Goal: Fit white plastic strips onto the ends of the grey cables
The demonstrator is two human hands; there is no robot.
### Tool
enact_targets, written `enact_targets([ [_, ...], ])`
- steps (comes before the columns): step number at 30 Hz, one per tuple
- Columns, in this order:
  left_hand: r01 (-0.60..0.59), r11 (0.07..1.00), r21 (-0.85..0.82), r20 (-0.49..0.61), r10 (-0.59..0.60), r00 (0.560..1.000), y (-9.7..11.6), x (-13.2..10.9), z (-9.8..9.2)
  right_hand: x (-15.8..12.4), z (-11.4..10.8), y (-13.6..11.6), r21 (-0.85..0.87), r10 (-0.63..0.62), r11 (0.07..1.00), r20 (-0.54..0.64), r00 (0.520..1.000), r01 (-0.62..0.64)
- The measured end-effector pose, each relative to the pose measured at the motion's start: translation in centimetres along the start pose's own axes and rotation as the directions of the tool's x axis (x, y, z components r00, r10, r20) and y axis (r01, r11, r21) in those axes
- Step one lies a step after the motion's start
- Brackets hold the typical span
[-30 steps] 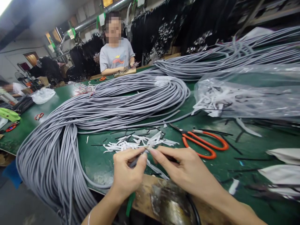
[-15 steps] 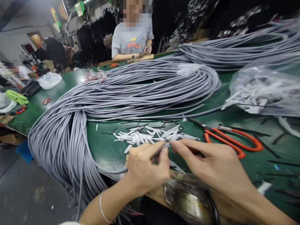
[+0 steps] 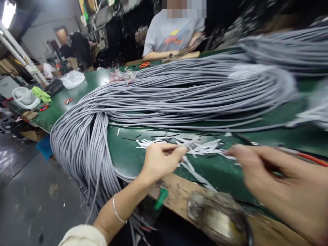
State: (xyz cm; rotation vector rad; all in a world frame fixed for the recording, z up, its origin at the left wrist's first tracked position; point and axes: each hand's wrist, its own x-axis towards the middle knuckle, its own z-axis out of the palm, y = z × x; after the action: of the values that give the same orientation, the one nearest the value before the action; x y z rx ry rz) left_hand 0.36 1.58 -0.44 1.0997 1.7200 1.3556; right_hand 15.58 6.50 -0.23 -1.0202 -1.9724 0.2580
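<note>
My left hand is closed in a pinch over the green table, thumb and forefinger pressed on the thin end of a grey cable. Just beyond its fingertips lies a small heap of white strips. My right hand is off to the right, apart from the left hand and smeared by motion, so its fingers cannot be read. A large bundle of grey cable loops across the table and hangs over its left edge.
Orange scissors lie behind my right hand. A worn metal fixture sits on the wooden table edge. A person in a grey shirt works at the far side. A white fan and small scissors are at the left.
My right hand has pulled away to the right from the left hand, where both were pinching the cable end together. The view has swung left and down.
</note>
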Motion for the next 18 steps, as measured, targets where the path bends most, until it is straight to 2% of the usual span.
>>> enact_targets([
  [2,0.052,0.989,-0.135,0.005,-0.052,0.999,0.48,-0.01,-0.01,0.93,-0.14,-0.40,-0.053,-0.095,0.994,0.000,0.996,0.095],
  [4,-0.003,0.978,-0.207,-0.047,-0.007,0.999,0.84,-0.07,0.02,1.39,-0.02,-0.72,-0.064,-0.157,0.985,0.048,0.986,0.160],
  [6,-0.097,0.972,-0.213,-0.114,0.074,0.991,0.96,-0.20,0.06,1.37,0.31,-0.85,-0.043,-0.168,0.984,0.097,0.981,0.173],
  [9,-0.223,0.970,-0.101,-0.175,0.203,0.963,0.86,-0.50,0.09,0.92,0.75,-0.91,-0.013,-0.185,0.982,0.118,0.976,0.188],
  [12,-0.303,0.952,0.046,-0.169,0.306,0.937,0.74,-0.75,0.07,0.66,0.79,-0.97,-0.005,-0.208,0.978,0.114,0.971,0.210],
  [18,-0.369,0.915,0.163,-0.127,0.391,0.912,0.69,-0.92,0.10,0.81,0.63,-1.05,0.007,-0.260,0.966,0.080,0.962,0.260],
])
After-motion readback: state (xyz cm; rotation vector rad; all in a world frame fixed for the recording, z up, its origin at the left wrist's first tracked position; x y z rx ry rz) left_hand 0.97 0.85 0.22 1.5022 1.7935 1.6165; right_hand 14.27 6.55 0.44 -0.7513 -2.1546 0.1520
